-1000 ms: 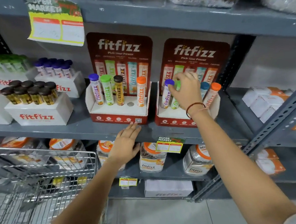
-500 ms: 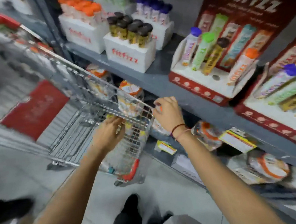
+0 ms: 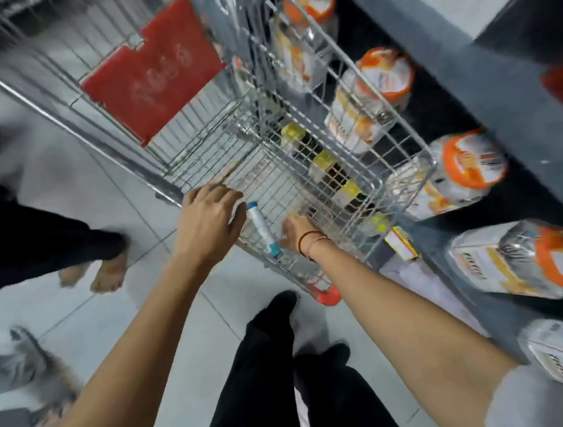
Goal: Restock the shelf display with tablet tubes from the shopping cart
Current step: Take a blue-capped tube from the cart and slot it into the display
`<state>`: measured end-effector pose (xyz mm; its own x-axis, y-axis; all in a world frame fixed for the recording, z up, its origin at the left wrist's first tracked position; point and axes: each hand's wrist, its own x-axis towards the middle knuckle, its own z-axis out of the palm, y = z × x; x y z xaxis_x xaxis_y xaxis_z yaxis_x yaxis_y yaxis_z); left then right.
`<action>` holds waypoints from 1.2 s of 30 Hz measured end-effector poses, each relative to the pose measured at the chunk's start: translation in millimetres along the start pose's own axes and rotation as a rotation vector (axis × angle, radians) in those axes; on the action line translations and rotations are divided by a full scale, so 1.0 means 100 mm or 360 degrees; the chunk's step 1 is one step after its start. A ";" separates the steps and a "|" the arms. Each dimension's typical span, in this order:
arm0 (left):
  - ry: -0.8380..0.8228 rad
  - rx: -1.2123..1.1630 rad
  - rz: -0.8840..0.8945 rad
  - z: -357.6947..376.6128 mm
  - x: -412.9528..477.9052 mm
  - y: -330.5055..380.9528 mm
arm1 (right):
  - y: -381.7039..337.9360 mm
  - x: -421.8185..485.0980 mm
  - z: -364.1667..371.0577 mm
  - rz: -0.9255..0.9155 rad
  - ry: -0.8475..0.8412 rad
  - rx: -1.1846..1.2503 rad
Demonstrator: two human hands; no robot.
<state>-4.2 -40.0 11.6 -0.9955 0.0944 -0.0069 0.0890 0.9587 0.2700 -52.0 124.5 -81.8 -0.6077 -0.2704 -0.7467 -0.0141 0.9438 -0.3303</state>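
Note:
I look down into the wire shopping cart [image 3: 334, 132]. A white tablet tube [image 3: 262, 230] with a blue cap lies slanted at the cart's near end, between my hands. My left hand [image 3: 210, 220] is curled at the tube's cap end, thumb and fingers on either side of it. My right hand [image 3: 295, 232], with a red thread on its wrist, reaches down inside the cart beside the tube's lower end, its fingers hidden. Several yellow-labelled dark tubes [image 3: 325, 166] lie blurred along the cart's right side. The shelf display is out of view.
The cart's red seat flap [image 3: 150, 74] stands at the far end. The grey shelf edge [image 3: 467, 85] runs close along the cart's right, with orange-lidded jars [image 3: 472, 169] below it. Another person's bare feet [image 3: 107, 271] stand on the tiled floor at left. My black-trousered legs [image 3: 274, 369] are below.
My view swung down from the shelf displays to the cart. My right hand left the display and went into the cart. My left hand dropped from the shelf edge to the blue-capped tube.

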 end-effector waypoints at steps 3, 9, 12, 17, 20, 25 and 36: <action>0.0013 0.0011 0.0057 0.07 -0.01 -0.09 | -0.03 0.34 0.22 0.0053 -0.0099 0.0004; 0.0149 0.0091 0.0067 0.14 -0.01 -0.10 | -0.09 0.84 0.52 0.0124 -0.0069 -0.0065; 0.0181 0.0103 0.0048 0.18 -0.02 -0.11 | -0.02 0.97 0.62 0.0106 -0.0145 -0.0172; 0.0253 0.0072 0.0046 0.19 -0.02 -0.08 | -0.10 1.11 0.52 0.0182 0.0115 0.0062; 0.0311 0.0034 0.0042 0.19 -0.02 -0.07 | -0.22 1.10 0.50 0.0105 0.0233 0.0087; 0.0313 0.0027 0.0042 0.19 -0.04 -0.06 | -0.16 1.05 0.57 0.0159 0.0071 0.0138; 0.0092 -0.0003 -0.0009 0.06 -0.02 0.01 | 0.09 0.13 -0.56 -0.0040 0.0371 0.0830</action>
<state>-1.9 -37.9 6.1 -0.9962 0.0731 0.0469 0.0831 0.9588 0.2716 -104.7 140.0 -61.7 -0.7720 -0.1869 -0.6075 0.3270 0.7028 -0.6318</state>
